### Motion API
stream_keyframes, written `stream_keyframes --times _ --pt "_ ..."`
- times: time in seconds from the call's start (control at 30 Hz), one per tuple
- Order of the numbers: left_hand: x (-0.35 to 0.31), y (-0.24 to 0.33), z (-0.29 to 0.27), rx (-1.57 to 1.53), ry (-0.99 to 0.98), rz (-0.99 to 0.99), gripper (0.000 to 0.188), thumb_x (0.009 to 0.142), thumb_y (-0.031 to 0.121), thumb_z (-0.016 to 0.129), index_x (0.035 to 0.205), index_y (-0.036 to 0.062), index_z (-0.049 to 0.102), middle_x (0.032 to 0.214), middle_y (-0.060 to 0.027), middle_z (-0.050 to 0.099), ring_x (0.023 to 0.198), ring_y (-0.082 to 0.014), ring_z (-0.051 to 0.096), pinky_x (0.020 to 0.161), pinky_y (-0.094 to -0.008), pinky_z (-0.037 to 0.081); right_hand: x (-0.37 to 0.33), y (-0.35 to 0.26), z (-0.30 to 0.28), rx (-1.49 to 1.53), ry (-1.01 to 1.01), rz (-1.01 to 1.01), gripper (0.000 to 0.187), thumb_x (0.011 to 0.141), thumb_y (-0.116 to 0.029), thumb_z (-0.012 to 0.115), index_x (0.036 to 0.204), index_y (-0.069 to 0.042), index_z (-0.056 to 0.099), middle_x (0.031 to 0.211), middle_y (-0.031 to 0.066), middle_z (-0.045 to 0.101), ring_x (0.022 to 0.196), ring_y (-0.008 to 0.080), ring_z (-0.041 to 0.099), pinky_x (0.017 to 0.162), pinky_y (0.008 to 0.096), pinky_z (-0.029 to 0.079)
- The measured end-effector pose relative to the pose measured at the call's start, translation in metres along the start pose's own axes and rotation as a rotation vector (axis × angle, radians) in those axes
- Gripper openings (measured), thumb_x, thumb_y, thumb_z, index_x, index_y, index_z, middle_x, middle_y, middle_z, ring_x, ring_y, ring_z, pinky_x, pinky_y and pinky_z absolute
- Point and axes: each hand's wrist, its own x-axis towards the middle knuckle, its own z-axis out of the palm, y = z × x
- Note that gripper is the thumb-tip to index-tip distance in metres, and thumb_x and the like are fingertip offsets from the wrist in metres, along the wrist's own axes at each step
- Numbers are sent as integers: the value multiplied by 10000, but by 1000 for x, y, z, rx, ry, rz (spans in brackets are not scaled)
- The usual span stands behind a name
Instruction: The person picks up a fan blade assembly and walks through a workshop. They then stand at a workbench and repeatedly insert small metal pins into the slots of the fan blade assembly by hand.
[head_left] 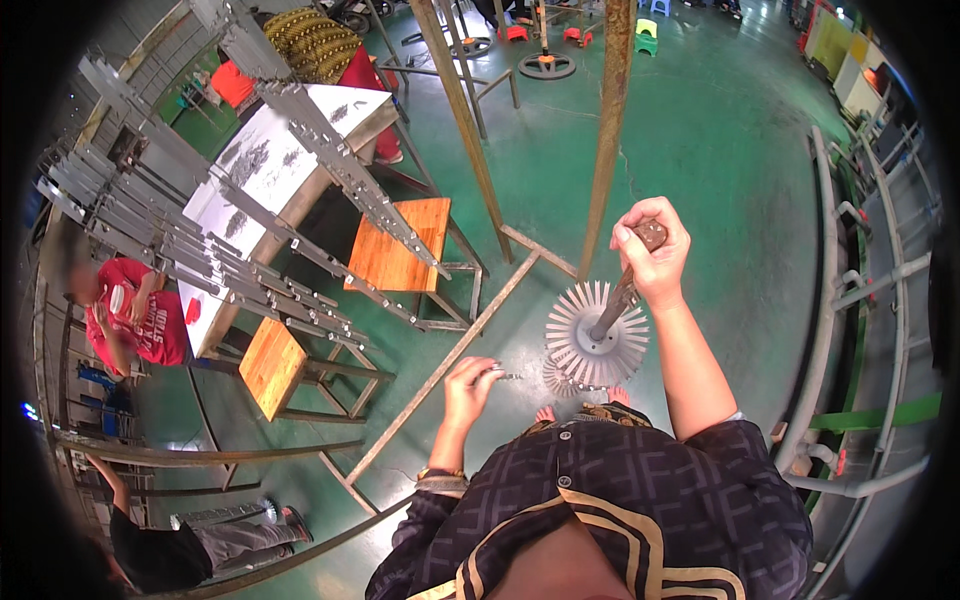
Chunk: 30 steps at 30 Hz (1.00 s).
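Note:
My right hand [660, 255] is closed around the brown, worn-looking top end of an upright metal shaft [612, 312]. Below that hand, the shaft passes into a round grey metal wheel [570, 325] with many radial fins around its rim. Under it shows part of a second finned wheel [557, 378], mostly hidden by the upper one. Left of the wheels, my left hand [466, 391] has its fingers pinched on a small, thin metal piece [511, 376], whose exact kind is too small to make out. The two hands are well apart.
Long metal strips [345, 180] hang in rows on a rack at the left. Behind them stand a white-topped table [325, 100] with small dark parts and wooden stools [400, 245]. Rusty posts [607, 130] rise ahead; pipe railings [822, 300] run along the right. People [140, 310] are at the left.

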Motion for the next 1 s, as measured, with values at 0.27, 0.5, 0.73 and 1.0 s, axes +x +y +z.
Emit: stream_keyframes --times 0.27,0.5,0.73,1.0 --pt "-25 -37 69 119 -201 125 162 684 114 708 799 25 636 781 -87 632 725 -260 598 640 -333 476 -4 -1 2 22 -17 18 125 727 15 591 778 -26 484 646 27 541 551 88 547 499 216 420" --pt "-32 -45 97 162 -290 172 167 706 209 674 807 77 649 776 -49 629 731 -250 589 642 -337 485 -7 -1 -1 28 3 -12 133 729 5 602 779 -29 483 650 24 535 538 88 542 485 212 411" --pt "-38 -53 110 182 -288 182 162 703 207 678 790 76 637 773 -54 629 736 -251 595 641 -342 486 -9 1 -3 27 28 -32 141 725 4 609 784 -30 486 673 31 537 538 89 539 473 211 406" --pt "-42 -56 124 199 -235 145 162 702 211 684 778 77 632 762 -54 626 719 -259 598 623 -347 489 -10 3 -3 9 50 -42 143 716 16 606 783 -29 489 682 31 534 540 91 539 482 214 411"
